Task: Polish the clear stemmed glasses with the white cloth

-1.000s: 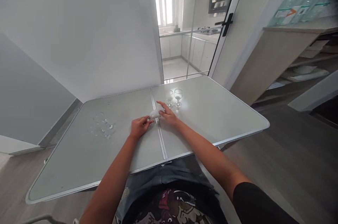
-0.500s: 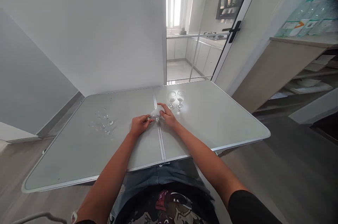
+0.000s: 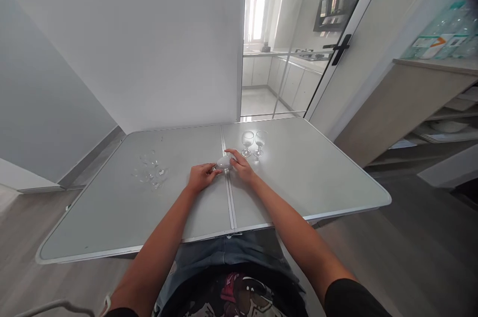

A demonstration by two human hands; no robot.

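Note:
A stemmed glass is held on its side above the table's centre seam, its whitish bowl pointing right. My left hand pinches its stem or foot end, mostly covered by the fingers. Around the bowl's right end, my right hand is closed, thumb and forefinger at the rim. Whether something white is tucked in the bowl, I cannot tell. Just beyond my right hand, two stemmed glasses stand upright side by side, the left glass and the right glass. Several clear glasses lie clustered to the left.
The pale folding table has a metal rim and a seam down its middle. A wall and a glass door stand behind it. To the right, a shelf unit carries plastic bottles.
The camera view has shifted slightly, so the scene sits further right. Both hands keep hold of the glass in nearly the same place, with only small finger movement.

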